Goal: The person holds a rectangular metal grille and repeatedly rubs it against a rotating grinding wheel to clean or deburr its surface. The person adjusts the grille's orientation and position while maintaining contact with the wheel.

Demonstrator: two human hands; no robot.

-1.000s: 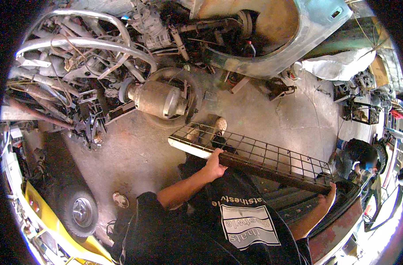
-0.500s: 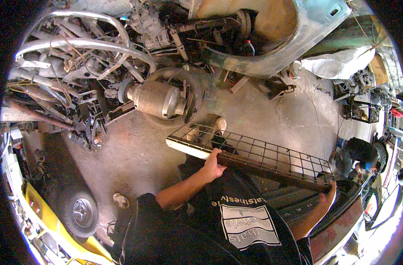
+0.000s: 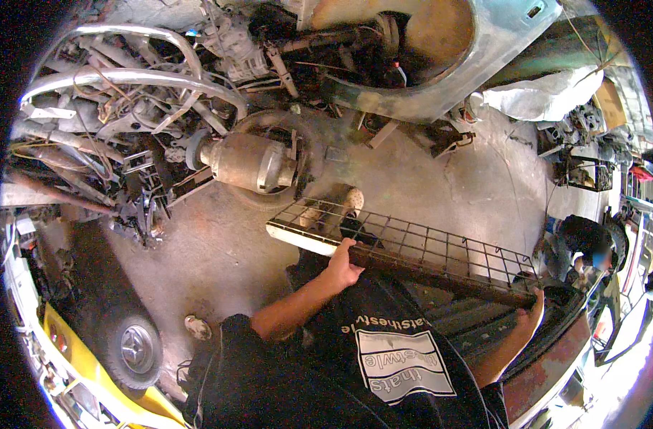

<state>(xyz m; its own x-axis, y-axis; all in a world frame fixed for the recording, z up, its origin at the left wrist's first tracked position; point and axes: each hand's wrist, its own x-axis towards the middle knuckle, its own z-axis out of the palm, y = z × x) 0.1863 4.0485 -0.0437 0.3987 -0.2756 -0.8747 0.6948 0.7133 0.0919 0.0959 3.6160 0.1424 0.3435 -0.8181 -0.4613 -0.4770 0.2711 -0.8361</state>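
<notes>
A long wire grid rack (image 3: 441, 250) with a dark brown bar along its near edge lies across in front of my body, its right end nearer to me. The left stretch of that edge looks white where light strikes it. My left hand (image 3: 345, 266) grips the bar left of the middle, thumb on top. At the far right end my right hand (image 3: 531, 314) is closed round the bar's corner, its fingers partly hidden. My shoes (image 3: 353, 200) show through and beyond the grid.
A metal cylinder (image 3: 248, 163) rests on a tyre ahead, beside piled tubes and a chrome bar (image 3: 140, 74). A pale vehicle fender (image 3: 441, 89) stands at the back. Another person (image 3: 582, 239) crouches at right. A wheel (image 3: 135, 349) and yellow bodywork (image 3: 83, 361) are at left.
Both hands keep their hold on the rack, which stays almost in place. The surroundings have shifted slightly in the picture. The crouching person has moved a little.
</notes>
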